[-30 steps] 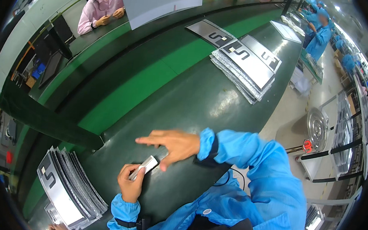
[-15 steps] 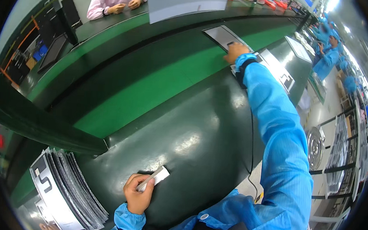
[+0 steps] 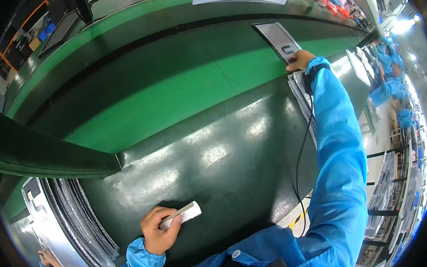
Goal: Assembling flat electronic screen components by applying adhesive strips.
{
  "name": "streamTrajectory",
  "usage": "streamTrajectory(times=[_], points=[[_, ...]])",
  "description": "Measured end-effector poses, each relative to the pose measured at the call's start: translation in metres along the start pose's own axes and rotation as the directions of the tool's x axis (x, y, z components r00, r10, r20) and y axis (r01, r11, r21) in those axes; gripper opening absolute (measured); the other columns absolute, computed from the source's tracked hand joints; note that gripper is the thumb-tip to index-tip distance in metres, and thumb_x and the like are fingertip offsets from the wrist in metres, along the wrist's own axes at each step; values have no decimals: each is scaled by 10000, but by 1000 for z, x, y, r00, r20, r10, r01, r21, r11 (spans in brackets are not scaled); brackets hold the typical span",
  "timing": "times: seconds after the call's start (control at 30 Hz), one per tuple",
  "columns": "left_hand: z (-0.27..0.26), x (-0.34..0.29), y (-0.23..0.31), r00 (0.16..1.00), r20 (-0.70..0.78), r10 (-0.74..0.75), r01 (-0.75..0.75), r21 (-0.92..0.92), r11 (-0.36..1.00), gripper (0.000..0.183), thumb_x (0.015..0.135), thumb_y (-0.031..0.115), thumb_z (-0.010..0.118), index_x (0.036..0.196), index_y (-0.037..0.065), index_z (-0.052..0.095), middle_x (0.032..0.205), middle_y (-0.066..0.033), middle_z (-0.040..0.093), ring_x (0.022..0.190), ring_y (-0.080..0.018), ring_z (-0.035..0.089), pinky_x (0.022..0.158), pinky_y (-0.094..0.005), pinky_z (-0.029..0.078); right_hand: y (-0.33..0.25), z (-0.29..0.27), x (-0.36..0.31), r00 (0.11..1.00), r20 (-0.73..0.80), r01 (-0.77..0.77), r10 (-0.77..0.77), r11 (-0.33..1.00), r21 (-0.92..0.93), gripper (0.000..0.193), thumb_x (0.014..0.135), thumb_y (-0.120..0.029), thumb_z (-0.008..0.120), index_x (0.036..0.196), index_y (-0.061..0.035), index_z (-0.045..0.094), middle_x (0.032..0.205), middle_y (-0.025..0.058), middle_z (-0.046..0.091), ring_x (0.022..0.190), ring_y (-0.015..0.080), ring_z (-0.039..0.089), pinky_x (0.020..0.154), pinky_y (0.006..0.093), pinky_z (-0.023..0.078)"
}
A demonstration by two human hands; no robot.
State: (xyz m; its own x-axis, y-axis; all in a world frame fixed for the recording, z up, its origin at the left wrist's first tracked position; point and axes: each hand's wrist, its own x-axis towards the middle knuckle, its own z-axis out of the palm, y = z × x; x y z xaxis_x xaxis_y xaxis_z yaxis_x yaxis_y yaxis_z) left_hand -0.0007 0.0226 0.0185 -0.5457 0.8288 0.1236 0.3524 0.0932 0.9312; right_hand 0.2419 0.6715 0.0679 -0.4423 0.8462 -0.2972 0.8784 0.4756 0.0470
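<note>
L hand pinches white block, R hand on silver panel

L hand (image 3: 160, 231), near tabletop's (image 3: 240, 179) near edge, is closed w/ thumb & fingers round one end of a small white oblong block (image 3: 189, 214); prob. held by that end to leave the rest uncovered. R hand (image 3: 301, 61), arm stretched to tabletop's far edge, has fingers half curled over near end of a flat silver rectangular panel w/ dark curved mark (image 3: 276, 37); can't tell if it grips or only touches, underside hidden. Panel lies on the bright green belt (image 3: 202, 79) past that edge.

Count: 1 block, 1 panel at R hand, 2 stacks: silver-topped stack w/ grey wrap layers (image 3: 78, 223) at tabletop's left end, part-hidden grey layered stack (image 3: 301, 102) by far right edge. Wrap prob. guards faces; layers too tight to count.
</note>
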Motion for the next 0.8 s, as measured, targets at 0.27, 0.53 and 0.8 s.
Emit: streamTrajectory(times=[0.27, 0.53, 0.8], points=[[0, -4, 0, 1000, 2, -18, 18, -11, 1000, 124, 823, 33, 777, 910, -11, 701, 836, -130, 708, 732, -209, 659, 672, -320, 505, -11, 7, -9, 992, -44, 116, -120, 990, -81, 518, 734, -329, 816, 1186, -87, 744, 1135, 188, 741, 1101, 349, 694, 972, 417, 541], [2, 0, -1, 1000, 2, 7, -7, 7, 1000, 155, 802, 10, 798, 928, -12, 711, 843, -139, 720, 738, -239, 704, 669, -325, 544, -42, 6, -22, 964, -232, -2, -132, 866, -500, 280, 789, -198, 739, 1029, -53, 746, 1068, 185, 743, 1024, 357, 718, 886, 459, 579], [-4, -8, -10, 1000, -12, -12, 12, -35, 999, 143, 850, 32, 764, 975, -13, 713, 883, -143, 717, 763, -225, 695, 686, -315, 538, -81, -1, -55, 754, -443, -51, -486, 629, -776, 156, 909, -166, 596, 918, -79, 725, 968, 95, 728, 931, 253, 726, 731, 388, 575]])
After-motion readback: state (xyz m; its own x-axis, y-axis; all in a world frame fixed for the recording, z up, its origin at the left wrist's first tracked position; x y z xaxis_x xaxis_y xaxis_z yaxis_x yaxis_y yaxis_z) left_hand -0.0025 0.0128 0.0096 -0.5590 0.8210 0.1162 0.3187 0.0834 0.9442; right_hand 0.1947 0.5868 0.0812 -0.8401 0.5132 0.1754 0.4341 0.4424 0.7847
